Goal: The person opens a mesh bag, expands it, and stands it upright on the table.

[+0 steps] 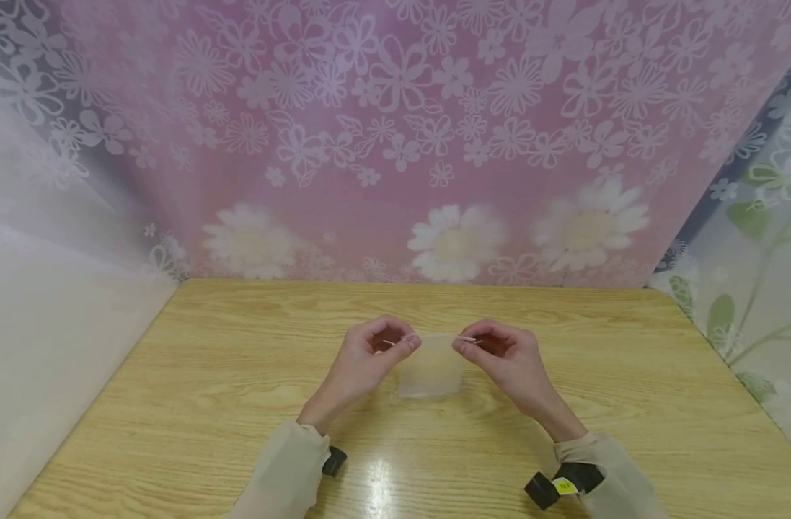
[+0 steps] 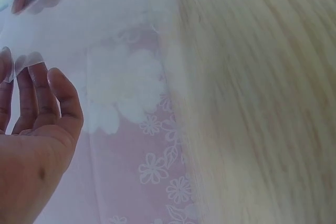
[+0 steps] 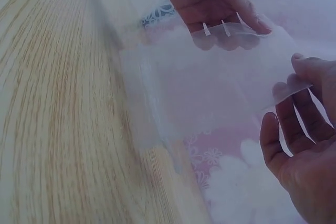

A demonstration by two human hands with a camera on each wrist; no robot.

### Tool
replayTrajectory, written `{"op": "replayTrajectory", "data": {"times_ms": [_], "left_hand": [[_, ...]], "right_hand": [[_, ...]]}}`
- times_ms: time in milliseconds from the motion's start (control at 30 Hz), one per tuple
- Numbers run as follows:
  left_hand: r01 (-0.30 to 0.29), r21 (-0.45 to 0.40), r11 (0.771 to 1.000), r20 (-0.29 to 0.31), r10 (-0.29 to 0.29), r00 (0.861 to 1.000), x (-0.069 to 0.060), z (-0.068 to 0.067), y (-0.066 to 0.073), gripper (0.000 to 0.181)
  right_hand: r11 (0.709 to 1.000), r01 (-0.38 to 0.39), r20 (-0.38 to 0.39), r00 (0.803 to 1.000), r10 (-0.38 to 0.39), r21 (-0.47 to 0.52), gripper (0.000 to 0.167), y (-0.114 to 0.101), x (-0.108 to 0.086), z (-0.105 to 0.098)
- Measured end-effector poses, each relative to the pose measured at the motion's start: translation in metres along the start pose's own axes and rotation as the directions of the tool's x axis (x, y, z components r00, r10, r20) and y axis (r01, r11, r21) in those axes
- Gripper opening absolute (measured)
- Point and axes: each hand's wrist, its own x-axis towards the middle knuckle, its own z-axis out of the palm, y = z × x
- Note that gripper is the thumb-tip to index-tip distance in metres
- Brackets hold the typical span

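Observation:
A small translucent, frosted plastic pouch or sheet (image 1: 431,367) hangs between both hands just above the table. My left hand (image 1: 376,349) pinches its upper left corner between thumb and fingers. At the upper right corner my right hand (image 1: 502,355) pinches it the same way. Fingertips show through the thin film in the right wrist view, where a seam-like line (image 3: 149,93) runs along the end away from the hands. The left wrist view has the film (image 2: 115,9) stretching from the left hand (image 2: 42,108) up to the right. Whether anything is inside cannot be told.
A wood-grain table (image 1: 207,375) lies under the hands. Behind it hangs a pink flowered curtain (image 1: 369,180), with pale sheeting (image 1: 58,288) on the left and a leaf-patterned cloth (image 1: 758,288) on the right. Black wrist cameras (image 1: 564,484) sit on the sleeves.

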Motion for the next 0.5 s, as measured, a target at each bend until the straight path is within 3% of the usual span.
{"op": "replayTrajectory", "data": {"times_ms": [200,500], "left_hand": [[-0.009,-0.010,1.000,0.023,0.009,1.000,0.0015,0.0035,0.0026,0.013],[-0.027,0.012,1.000,0.021,0.027,0.999,0.0001,0.0031,-0.0001,0.019]], "right_hand": [[1.000,0.017,-0.004,1.000,-0.017,-0.019,0.008,-0.0023,0.0007,0.0021],[0.994,0.110,0.034,0.993,-0.110,-0.006,0.013,-0.0005,-0.0003,0.0007]]}}
